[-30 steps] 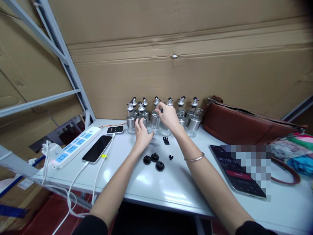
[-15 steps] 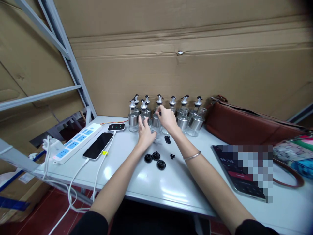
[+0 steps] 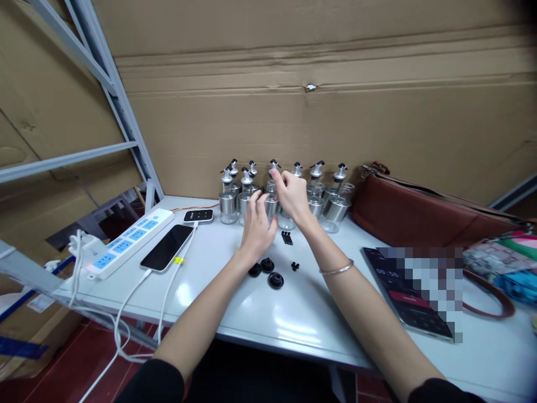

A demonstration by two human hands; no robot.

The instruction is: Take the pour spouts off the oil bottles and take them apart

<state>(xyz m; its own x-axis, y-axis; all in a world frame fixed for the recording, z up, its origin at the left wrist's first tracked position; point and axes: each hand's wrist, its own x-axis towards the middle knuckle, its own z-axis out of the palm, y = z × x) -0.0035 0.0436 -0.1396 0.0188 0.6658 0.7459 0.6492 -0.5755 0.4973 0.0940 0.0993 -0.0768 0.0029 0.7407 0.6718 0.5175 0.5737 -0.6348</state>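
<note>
My left hand [image 3: 258, 226] is raised over the table with its fingers bent and its thumb apart. Just beyond it stands a glass bottle with a metal band [image 3: 271, 206]; I cannot tell whether the fingers touch it. My right hand [image 3: 290, 193] is closed, thumb upward, close to the left fingertips. Whatever it grips is hidden by the fingers. Behind both hands are several more banded bottles [image 3: 228, 204], many with silver pourer tops [image 3: 246, 176]. Nearer me lie three round black caps [image 3: 276, 280], small black strips [image 3: 287, 238] and tiny black parts [image 3: 295, 266].
On the left are a white power strip [image 3: 104, 271], a phone [image 3: 168, 248], a small device [image 3: 198, 216] and white cables [image 3: 168, 299]. A brown bag [image 3: 419, 212] and a tablet [image 3: 403, 305] lie on the right. Cardboard [image 3: 251, 112] backs the table.
My left hand has moved up and right, toward the right hand, and now partly covers one black cap. My right hand has risen slightly, its thumb now pointing up.
</note>
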